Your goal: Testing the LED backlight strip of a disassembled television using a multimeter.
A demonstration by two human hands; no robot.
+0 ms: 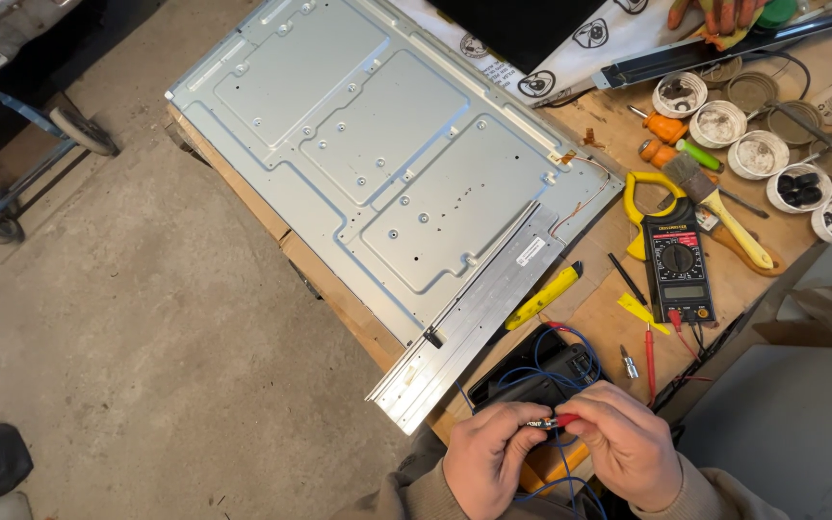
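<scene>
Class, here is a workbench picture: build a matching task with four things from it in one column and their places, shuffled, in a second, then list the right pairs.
Things
1. Large grey sheet-metal panel
2. Black digital multimeter
3. Yellow-handled paintbrush
4. Small red-tipped metal connector

Places
A. Pinched between left hand and right hand
B. Lying right of the multimeter's top
C. Flat across the bench's left part
D. Beside a yellow clamp, red lead at its base

Pairs: 1-C, 2-D, 3-B, 4-A

Co-worker's hand [719, 13] cut by top edge; bowl [801, 188] contents perhaps knobs, unclear.
</scene>
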